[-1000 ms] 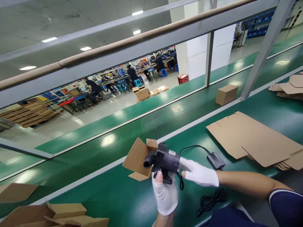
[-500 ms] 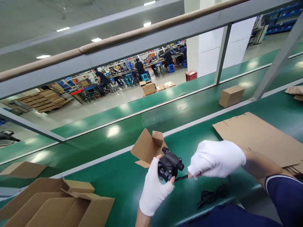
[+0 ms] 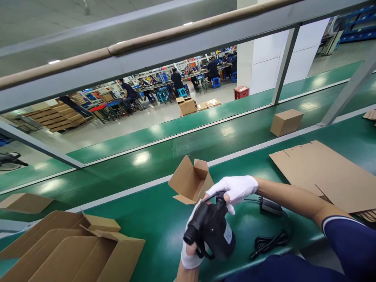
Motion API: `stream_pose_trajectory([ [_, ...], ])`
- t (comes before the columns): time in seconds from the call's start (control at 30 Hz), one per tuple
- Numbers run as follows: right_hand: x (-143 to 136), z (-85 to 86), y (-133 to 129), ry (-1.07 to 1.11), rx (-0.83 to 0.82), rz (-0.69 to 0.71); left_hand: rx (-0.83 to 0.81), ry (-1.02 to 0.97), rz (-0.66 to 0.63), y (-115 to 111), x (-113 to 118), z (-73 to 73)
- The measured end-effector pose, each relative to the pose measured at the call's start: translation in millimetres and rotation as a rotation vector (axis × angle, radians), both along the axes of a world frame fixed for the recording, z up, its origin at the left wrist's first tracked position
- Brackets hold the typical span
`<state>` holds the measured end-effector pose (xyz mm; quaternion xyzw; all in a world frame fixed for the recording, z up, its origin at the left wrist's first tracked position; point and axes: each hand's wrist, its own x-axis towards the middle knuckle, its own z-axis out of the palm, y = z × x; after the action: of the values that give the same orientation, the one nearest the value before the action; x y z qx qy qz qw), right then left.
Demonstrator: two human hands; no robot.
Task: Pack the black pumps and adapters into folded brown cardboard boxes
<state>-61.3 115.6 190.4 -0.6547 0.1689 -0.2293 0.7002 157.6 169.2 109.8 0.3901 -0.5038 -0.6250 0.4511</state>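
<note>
A black electric air pump with stubby nozzles and a pale label is tilted in front of me. My left hand, in a white glove with bare fingertips, is wrapped around its left side; the pump hides part of that hand. At the pump's upper end, my right hand, gloved the same way, is closed with its fingertips at the black cord, which bends over the pump there. Beyond my right wrist the cord runs to a black power adapter on the belt. A bundled black cable lies nearer me.
An open cardboard box stands just behind the pump. Several open boxes fill the near left, and flat cardboard sheets lie at right. A closed box sits on the far green belt, behind a metal frame. People sit at distant benches.
The pump has turned over, showing its label, and come nearer to me. My right hand has moved left from the side onto the pump's top with the cord. The adapter is now visible.
</note>
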Motion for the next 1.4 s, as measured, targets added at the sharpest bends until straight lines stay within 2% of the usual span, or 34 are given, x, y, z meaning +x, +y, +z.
stream_pose_trajectory([
  [0.1, 3, 21.1, -3, 0.004, -0.029, -0.147, -0.115, 0.007, 0.154, -6, 3, 0.2],
  [0.17, 3, 40.2, -9, 0.086, -0.163, -0.244, -0.356, -0.125, 0.287, -12, 8, 7.0],
  [0.3, 10, 73.0, -30, 0.382, -0.642, -0.333, -0.986, -0.776, 0.519, -26, 20, 16.7],
  [0.37, 22, 80.2, -43, 0.584, -0.874, -0.322, -1.146, -1.06, 0.549, -33, 24, 15.4],
  [0.4, 29, 81.1, -50, 0.684, -0.954, -0.303, -1.182, -1.142, 0.533, -35, 26, 13.8],
  [0.53, 63, 71.8, -73, 0.951, -1.076, -0.215, -1.244, -1.219, 0.419, -43, 33, 6.6],
  [0.73, 97, 41.8, -96, 1.296, -1.095, 0.015, -1.223, -1.136, 0.316, -47, 39, 0.0],
  [0.83, 108, 22.3, -110, 1.363, -1.026, 0.132, -1.211, -1.125, 0.282, -49, 38, -1.2],
  [0.9, 113, 12.1, -118, 1.361, -0.981, 0.188, -1.226, -1.113, 0.303, -49, 35, -1.3],
  [1.0, 110, 7.6, -120, 1.336, -0.966, 0.168, -1.28, -1.046, 0.263, -45, 21, -0.6],
  [1.03, 104, 9.2, -116, 1.326, -0.99, 0.106, -1.305, -1.007, 0.196, -42, 14, -0.4],
  [1.1, 84, 15.0, -99, 1.276, -1.097, -0.117, -1.343, -0.944, -0.009, -40, -4, -0.3],
  [1.17, 53, 21.0, -71, 1.214, -1.202, -0.363, -1.354, -0.933, -0.24, -41, -27, -1.5],
  [1.2, 34, 22.4, -53, 1.208, -1.218, -0.439, -1.347, -0.949, -0.351, -44, -40, -3.0],
  [1.27, -5, 18.9, -11, 1.328, -1.114, -0.438, -1.312, -0.987, -0.548, -53, -66, -8.1],
  [1.3, -23, 12.9, 11, 1.403, -1.037, -0.373, -1.289, -0.995, -0.628, -59, -79, -11.9],
  [1.37, -51, -8.4, 58, 1.619, -0.797, -0.288, -1.239, -0.997, -0.731, -71, -103, -21.4],
  [1.4, -60, -23.2, 81, 1.689, -0.729, -0.275, -1.22, -0.991, -0.763, -75, -114, -26.8],
])
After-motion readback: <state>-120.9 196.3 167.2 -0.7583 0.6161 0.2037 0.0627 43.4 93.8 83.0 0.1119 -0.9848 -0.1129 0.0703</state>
